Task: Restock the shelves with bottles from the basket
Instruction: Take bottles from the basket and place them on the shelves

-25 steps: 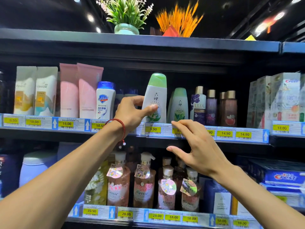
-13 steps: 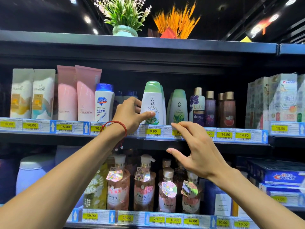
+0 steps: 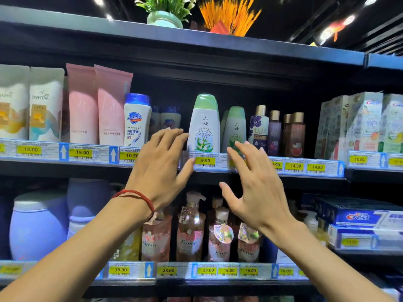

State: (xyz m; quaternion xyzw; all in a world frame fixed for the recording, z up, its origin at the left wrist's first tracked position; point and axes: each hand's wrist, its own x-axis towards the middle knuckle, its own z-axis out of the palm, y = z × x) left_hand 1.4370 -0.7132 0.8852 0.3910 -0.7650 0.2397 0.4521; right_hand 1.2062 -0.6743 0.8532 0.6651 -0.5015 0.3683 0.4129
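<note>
A white plastic bottle with a pale green cap [image 3: 204,125] stands upright at the front of the dark middle shelf [image 3: 283,175], above the 9.90 price tag [image 3: 205,160]. The left hand [image 3: 160,168] is spread open just beside it, fingers apart and clamped on nothing; whether its fingertips touch the bottle I cannot tell. The right hand [image 3: 255,188] hangs open too, in front of a second green-capped bottle [image 3: 235,129]. This bottle looks placed. The basket is out of view, so what remains is unknown.
</note>
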